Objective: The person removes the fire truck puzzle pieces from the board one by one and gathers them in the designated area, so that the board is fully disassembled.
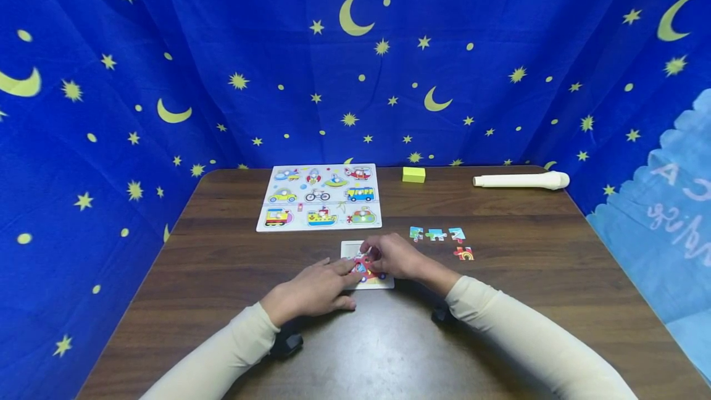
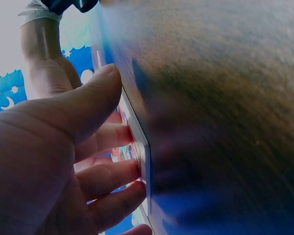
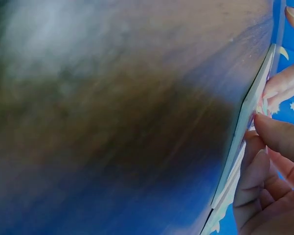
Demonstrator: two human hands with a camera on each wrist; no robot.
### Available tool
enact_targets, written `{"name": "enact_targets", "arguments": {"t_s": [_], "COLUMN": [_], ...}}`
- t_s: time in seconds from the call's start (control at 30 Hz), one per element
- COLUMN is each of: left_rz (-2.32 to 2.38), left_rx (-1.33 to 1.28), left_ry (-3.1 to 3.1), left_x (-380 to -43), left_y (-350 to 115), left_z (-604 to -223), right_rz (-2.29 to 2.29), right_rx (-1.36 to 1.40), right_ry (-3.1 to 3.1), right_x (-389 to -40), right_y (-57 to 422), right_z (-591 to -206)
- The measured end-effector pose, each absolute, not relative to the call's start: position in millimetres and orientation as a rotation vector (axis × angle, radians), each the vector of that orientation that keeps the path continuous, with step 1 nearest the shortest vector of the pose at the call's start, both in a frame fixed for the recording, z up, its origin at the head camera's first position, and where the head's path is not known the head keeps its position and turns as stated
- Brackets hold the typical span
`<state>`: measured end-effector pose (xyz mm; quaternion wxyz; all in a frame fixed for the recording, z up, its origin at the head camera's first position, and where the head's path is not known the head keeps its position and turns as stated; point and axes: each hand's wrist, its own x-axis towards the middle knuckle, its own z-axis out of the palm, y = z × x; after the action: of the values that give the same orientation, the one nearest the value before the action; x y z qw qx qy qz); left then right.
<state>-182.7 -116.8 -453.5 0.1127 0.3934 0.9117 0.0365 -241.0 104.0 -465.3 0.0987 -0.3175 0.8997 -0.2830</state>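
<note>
Two bare hands work over one small white jigsaw tray (image 1: 383,284), which lies flat near the middle of the brown wood-grain worktop (image 1: 183,283). Left hand (image 1: 319,289): fingers spread and extended, tips resting on the tray's left part, thumb apart from them. Right hand (image 1: 395,256): fingers bent over the tray's upper right part, thumb and forefinger close together; whether a piece sits between them cannot be told. Fitted pieces in the tray show a red vehicle picture (image 1: 361,268), partly covered by the fingers; a bare grey area shows at the tray's upper left.

Four loose jigsaw pieces (image 1: 436,235) lie right of the tray, well apart from it: three in a row, one below the rightmost. Behind the tray lies a white vehicle peg-puzzle board (image 1: 300,220). Farther right, along the back edge, are a yellow-green block (image 1: 413,175) and a cream rod (image 1: 519,181) with a rounded end.
</note>
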Motion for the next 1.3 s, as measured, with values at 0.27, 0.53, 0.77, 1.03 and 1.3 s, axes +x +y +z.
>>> {"name": "enact_targets", "arguments": {"t_s": [0.27, 0.53, 0.77, 1.03, 1.3], "left_rz": [0.110, 0.126, 0.136, 0.162, 0.171], "left_rx": [1.151, 1.126, 1.151, 1.159, 1.130], "left_ry": [2.674, 2.672, 2.683, 2.698, 2.695], "left_x": [-183.9, -182.1, -181.7, -183.7, -184.2], "left_y": [-116.8, -116.7, -117.5, -118.7, -118.1], "left_z": [-452.8, -455.2, -457.2, -455.9, -452.9], "right_rz": [-0.841, -0.995, -0.925, -0.809, -0.841], "right_rx": [-1.000, -0.931, -0.687, -0.627, -0.643], "right_ry": [2.676, 2.714, 2.827, 2.806, 2.875], "right_x": [-242.9, -247.5, -247.2, -246.7, -251.0], "right_y": [109.8, 165.8, 237.9, 260.9, 254.5], "right_z": [-462.3, -455.0, -460.9, -465.9, -458.0]}}
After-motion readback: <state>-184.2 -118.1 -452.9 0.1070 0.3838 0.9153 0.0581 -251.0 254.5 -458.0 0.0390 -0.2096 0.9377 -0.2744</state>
